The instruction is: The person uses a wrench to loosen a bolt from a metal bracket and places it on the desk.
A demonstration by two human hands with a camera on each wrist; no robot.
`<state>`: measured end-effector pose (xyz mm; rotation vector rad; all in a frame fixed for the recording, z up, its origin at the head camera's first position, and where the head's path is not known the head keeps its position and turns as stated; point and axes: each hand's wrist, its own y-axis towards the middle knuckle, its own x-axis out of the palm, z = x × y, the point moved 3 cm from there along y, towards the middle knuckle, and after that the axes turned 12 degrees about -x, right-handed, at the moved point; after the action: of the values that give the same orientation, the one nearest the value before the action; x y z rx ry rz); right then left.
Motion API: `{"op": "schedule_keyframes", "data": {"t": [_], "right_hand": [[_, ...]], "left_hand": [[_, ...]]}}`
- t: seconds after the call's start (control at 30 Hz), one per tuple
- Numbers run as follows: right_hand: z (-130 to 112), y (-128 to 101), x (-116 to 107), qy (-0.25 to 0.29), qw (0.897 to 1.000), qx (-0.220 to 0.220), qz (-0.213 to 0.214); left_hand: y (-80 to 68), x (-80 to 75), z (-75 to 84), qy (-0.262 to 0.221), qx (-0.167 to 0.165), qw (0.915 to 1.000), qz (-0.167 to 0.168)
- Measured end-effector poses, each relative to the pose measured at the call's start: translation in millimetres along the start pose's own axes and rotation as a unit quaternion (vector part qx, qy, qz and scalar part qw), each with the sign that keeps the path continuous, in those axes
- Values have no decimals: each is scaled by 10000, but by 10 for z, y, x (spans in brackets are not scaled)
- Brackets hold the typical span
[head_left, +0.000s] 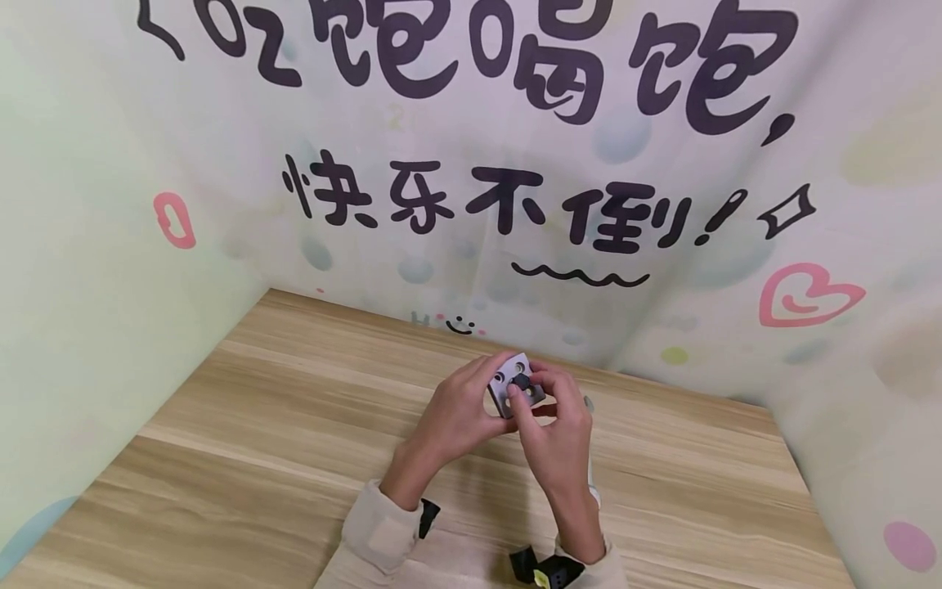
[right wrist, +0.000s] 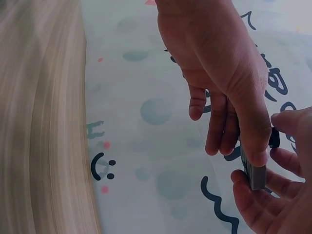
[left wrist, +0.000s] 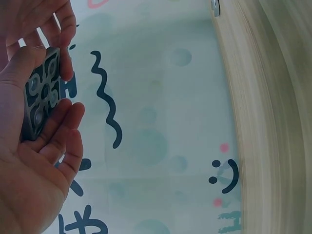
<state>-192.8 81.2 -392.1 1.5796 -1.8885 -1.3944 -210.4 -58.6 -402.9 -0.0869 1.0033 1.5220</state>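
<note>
Near the table's far edge, my left hand [head_left: 452, 413] grips a square grey metal plate [head_left: 509, 370] by its edges. Round holes show near the plate's corners. My right hand [head_left: 558, 433] pinches a small black knob-like piece [head_left: 521, 381] between thumb and finger, at the middle of the plate's face. On the plate's other side [left wrist: 43, 92], seen in the left wrist view, are round recesses and dark curved grooves. The right wrist view catches the plate edge-on, with the black piece [right wrist: 275, 138] standing out from its face. How the two join is hidden by fingers.
A wood-grain table [head_left: 257, 458] lies under both hands. Printed cloth walls [head_left: 456, 270] rise at its back and sides. Partly hidden beyond my right hand is a small greyish thing [head_left: 589, 404]. Black devices [head_left: 557, 571] sit at the wrists.
</note>
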Motion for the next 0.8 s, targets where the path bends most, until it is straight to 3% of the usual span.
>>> {"op": "schedule_keyframes", "data": {"t": [0.3,0.57,0.8], "right_hand": [[0,8,4,-202,9998,-91,21],[20,7,-10,-59,9997,-23,-246],[23,5,-5,-27,9995,-229,-225]], "left_hand": [[1,-2,17,-9,-15,10000,13],[-3,-10,9,31,1,10000,59],[-3,-19,4,11,-17,10000,49]]}}
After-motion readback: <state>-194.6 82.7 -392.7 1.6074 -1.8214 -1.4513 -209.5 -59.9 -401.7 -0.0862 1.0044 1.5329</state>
